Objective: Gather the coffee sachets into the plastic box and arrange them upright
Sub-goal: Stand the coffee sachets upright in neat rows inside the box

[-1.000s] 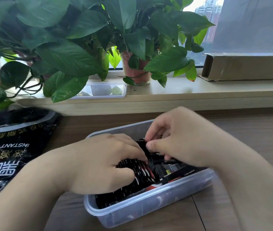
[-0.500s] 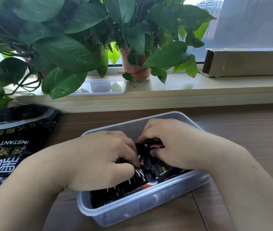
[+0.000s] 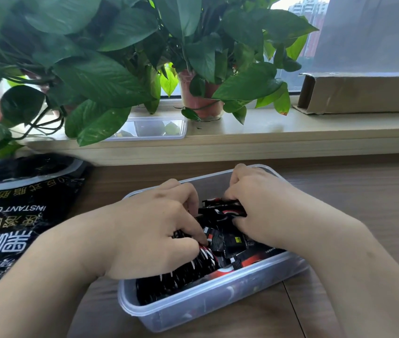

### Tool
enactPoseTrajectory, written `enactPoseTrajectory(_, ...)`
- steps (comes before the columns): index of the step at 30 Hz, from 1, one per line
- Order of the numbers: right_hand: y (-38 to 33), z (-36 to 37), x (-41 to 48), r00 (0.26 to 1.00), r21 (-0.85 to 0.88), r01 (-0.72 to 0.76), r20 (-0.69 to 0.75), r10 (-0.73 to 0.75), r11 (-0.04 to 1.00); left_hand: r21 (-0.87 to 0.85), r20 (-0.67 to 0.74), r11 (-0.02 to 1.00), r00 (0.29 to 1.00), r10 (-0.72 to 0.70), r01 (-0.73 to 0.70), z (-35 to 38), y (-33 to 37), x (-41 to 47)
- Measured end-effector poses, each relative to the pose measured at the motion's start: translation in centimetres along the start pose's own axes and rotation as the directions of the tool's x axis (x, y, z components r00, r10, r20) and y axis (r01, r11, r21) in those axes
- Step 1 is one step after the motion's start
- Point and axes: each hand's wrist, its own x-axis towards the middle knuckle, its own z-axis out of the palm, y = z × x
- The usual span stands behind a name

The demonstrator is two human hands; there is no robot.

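Fingers [image 3: 188, 228] of both hands were curled inside the plastic box [image 3: 193, 311] on the near table [image 3: 364, 203]. The left hand [image 3: 149, 230] gripped the upright row of coffee sachets [image 3: 183, 272], and the right hand [image 3: 269, 211] apparently pinched a small bundle at the far end. This looked like the arranging step; next, the loose flat ones between needed standing up.

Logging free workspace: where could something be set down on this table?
Bare table lies right of the plastic box, and a patch in front of it. The coffee bag fills the left; sachets, left hand and right hand crowd the box.
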Motion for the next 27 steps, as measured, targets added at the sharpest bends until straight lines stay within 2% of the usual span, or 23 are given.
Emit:
enactPoseTrajectory(7, 0.0, -0.1, 0.2, 0.994, 0.017, -0.061, -0.090, 0.062, 0.998, -0.011, 0.064, 1.000, 0.998, -0.011, 0.012, -0.5, 0.4, -0.1)
enactPoseTrajectory(12, -0.3, -0.5, -0.2, 0.978, 0.098, -0.080, -0.182, 0.097, 0.992, -0.036, 0.076, 0.999, 0.997, -0.021, 0.024, -0.6, 0.5, -0.3)
enactPoseTrajectory(19, -0.6, -1.3, -0.8, 0.956, 0.210, -0.038, -0.277, 0.097, 0.977, -0.027, 0.087, 1.000, 0.996, 0.012, -0.010, -0.9, 0.5, -0.4)
enactPoseTrajectory(23, -0.2, -2.1, -1.4, 0.930, 0.250, -0.030, -0.348, 0.119, 0.968, -0.020, 0.072, 0.998, 0.996, 0.053, -0.051, -0.9, 0.1, -0.3)
enactPoseTrajectory(27, -0.3, -3.2, -2.3, 0.873, 0.292, -0.035, -0.457, 0.171, 0.956, -0.012, 0.071, 0.998, 0.995, 0.065, -0.065, -0.8, -0.1, -0.3)
